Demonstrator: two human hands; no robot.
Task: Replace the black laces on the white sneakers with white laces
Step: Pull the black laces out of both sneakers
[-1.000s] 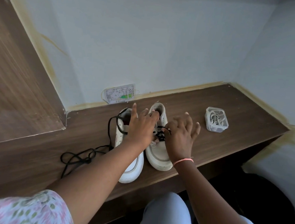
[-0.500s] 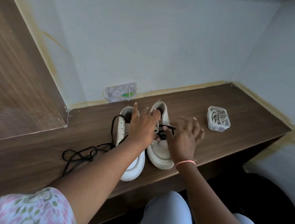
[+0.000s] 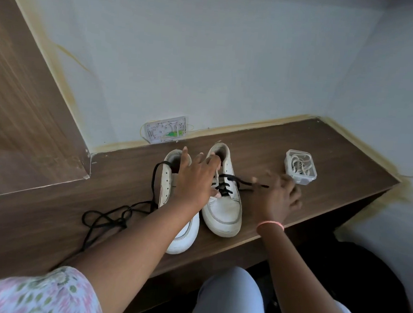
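The right sneaker point(image 3: 224, 202) stands on the bench point(image 3: 324, 150) with its long axis running from toe, nearest the person, to heel at the wall. Its black lace point(image 3: 225, 187) is drawn sideways, across that axis, toward the right hand point(image 3: 277, 195), which lies just beside the shoe and appears to pinch the lace end; blur hides the exact grip. The left hand point(image 3: 196, 177) presses the shoe's collar with fingers spread, steadying it. Further pulls likely go rightward, so the right hand is the nearer. White laces wait in a clear box point(image 3: 300, 167) just beyond the right hand.
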